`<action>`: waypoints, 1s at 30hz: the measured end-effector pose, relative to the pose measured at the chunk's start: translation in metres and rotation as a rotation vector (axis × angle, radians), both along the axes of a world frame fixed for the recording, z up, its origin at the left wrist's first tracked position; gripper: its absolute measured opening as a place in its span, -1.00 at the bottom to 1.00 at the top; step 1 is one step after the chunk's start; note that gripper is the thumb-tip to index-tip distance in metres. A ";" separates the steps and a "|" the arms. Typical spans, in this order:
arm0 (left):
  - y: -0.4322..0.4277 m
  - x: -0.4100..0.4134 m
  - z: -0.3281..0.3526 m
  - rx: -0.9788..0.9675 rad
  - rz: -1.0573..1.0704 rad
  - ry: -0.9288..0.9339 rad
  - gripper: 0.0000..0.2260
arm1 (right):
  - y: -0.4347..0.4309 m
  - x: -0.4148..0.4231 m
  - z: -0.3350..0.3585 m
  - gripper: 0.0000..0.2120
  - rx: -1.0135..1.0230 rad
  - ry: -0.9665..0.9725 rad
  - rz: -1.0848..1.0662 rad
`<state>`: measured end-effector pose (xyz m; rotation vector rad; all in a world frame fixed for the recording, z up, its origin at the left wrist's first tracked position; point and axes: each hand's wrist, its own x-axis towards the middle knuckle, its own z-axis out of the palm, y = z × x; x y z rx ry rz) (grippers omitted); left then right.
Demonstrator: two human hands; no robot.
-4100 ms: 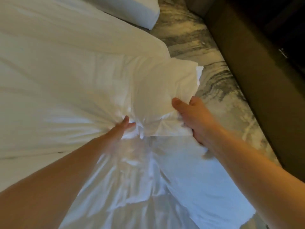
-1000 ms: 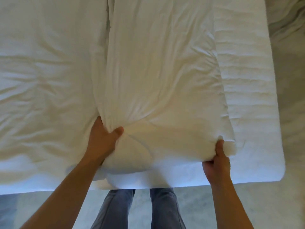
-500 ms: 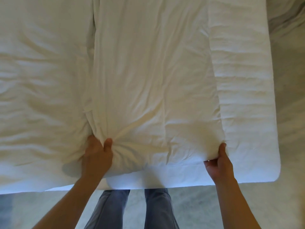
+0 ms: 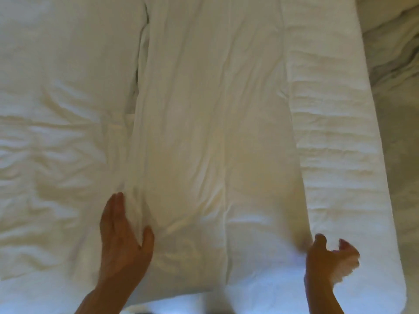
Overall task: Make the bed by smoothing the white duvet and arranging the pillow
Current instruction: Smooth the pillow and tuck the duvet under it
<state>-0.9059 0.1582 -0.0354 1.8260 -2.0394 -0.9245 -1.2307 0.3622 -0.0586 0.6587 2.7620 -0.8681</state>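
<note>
With the left hand [image 4: 122, 245] flat on the folded white fabric duvet [image 4: 215, 132] and the right hand [image 4: 328, 259] open and empty, a sideways push may bunch new creases.

Folded duvet [image 4: 210, 143] lies as a raised strip mid-bed and blocks sideways sweeps. Left hand [image 4: 122, 241] is flat against its left edge, right hand [image 4: 328, 259] loose beside its near right corner. Flat mattress strip [image 4: 335, 143] on the right gives free passage.
</note>
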 end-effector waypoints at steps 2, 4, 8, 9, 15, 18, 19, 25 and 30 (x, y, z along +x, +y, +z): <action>-0.039 -0.033 0.009 -0.106 -0.126 0.010 -0.25 | -0.048 -0.019 0.012 -0.49 -0.025 0.089 0.366; -0.103 -0.081 0.008 -0.175 -0.180 0.012 -0.27 | -0.120 -0.047 0.017 -0.43 -0.096 0.106 0.708; -0.241 -0.175 0.006 -0.237 -0.126 -0.139 -0.21 | -0.264 -0.106 0.018 -0.27 -0.060 0.034 1.043; -0.273 -0.196 0.003 -0.200 -0.099 -0.172 -0.16 | -0.298 -0.121 0.015 -0.26 -0.037 0.006 1.068; -0.365 -0.242 -0.046 0.068 0.095 -0.238 0.00 | -0.379 -0.157 -0.028 -0.25 0.203 -0.057 1.173; -0.361 -0.252 -0.064 0.056 0.128 -0.120 -0.19 | -0.377 -0.158 -0.044 -0.25 0.245 -0.024 1.172; -0.360 -0.254 -0.061 0.033 0.120 -0.084 -0.23 | -0.377 -0.159 -0.045 -0.25 0.239 -0.008 1.162; -0.381 -0.217 -0.064 -0.268 0.200 -0.054 -0.48 | -0.384 -0.169 -0.058 -0.27 0.219 0.028 1.222; -0.385 -0.233 -0.094 -0.107 0.148 -0.174 -0.30 | -0.377 -0.181 -0.073 -0.25 0.156 0.004 1.230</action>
